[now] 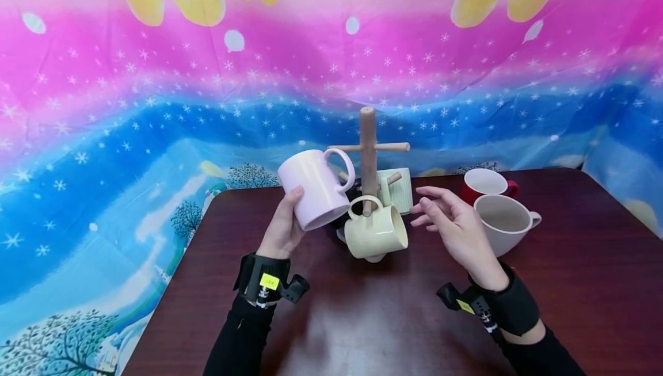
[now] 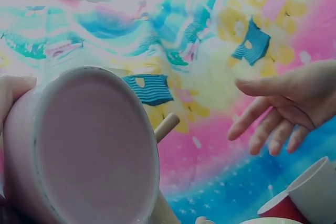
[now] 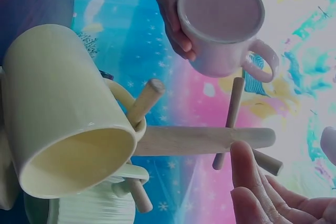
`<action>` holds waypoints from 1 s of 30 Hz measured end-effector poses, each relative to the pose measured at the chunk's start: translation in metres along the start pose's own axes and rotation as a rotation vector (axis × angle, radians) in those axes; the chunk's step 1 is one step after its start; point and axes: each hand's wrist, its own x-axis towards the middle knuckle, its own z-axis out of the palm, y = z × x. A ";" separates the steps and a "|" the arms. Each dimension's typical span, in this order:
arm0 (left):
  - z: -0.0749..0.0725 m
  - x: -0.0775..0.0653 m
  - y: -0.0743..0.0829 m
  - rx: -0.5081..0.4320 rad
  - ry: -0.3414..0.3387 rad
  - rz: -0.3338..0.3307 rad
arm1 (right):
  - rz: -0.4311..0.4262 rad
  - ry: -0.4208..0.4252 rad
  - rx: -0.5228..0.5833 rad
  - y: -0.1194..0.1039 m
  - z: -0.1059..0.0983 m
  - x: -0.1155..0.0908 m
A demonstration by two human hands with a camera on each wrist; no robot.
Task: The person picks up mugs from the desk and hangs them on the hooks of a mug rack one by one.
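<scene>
Left hand (image 1: 284, 223) grips the lilac mug (image 1: 313, 194) round its body, thumb on the near wall. Mug is held up off the table (image 1: 362, 307), left of the wooden mug tree (image 1: 368, 163).

Key relation: the mug's handle (image 1: 351, 172) is on the tree's side and overlaps the upper left peg (image 1: 355, 147) in the head view. Contact cannot be judged; right wrist view shows no peg through the loop. Long axis leans, one end up and left, the other down and right toward the tree.

Right hand (image 1: 458, 223), fingers loosely spread, holding nothing, hovers right of the tree. Left is nearer to the lilac mug.

Edges: pale yellow mug (image 1: 376, 233) hangs at the front, just beside the lilac mug's lower end; room looks tightest there. Pale green ribbed mug (image 1: 401, 192) hangs on the tree's right. Red mug (image 1: 486, 183) and large white mug (image 1: 502, 226) stand right of the tree. Most room: left of the lilac mug and above the pegs.
</scene>
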 end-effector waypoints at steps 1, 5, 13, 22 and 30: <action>0.000 0.002 0.001 -0.016 -0.003 -0.002 | 0.002 -0.003 -0.001 0.000 0.000 0.000; 0.003 0.010 0.002 -0.073 0.001 -0.013 | 0.011 -0.013 -0.001 0.001 0.000 0.000; 0.004 0.023 -0.001 -0.133 0.043 -0.040 | 0.046 -0.050 -0.022 0.001 0.003 0.001; 0.008 0.032 -0.009 -0.134 0.058 -0.069 | 0.054 -0.062 -0.045 0.002 0.005 0.002; 0.013 0.040 -0.020 -0.126 0.050 -0.096 | 0.054 -0.073 -0.041 0.005 0.005 0.003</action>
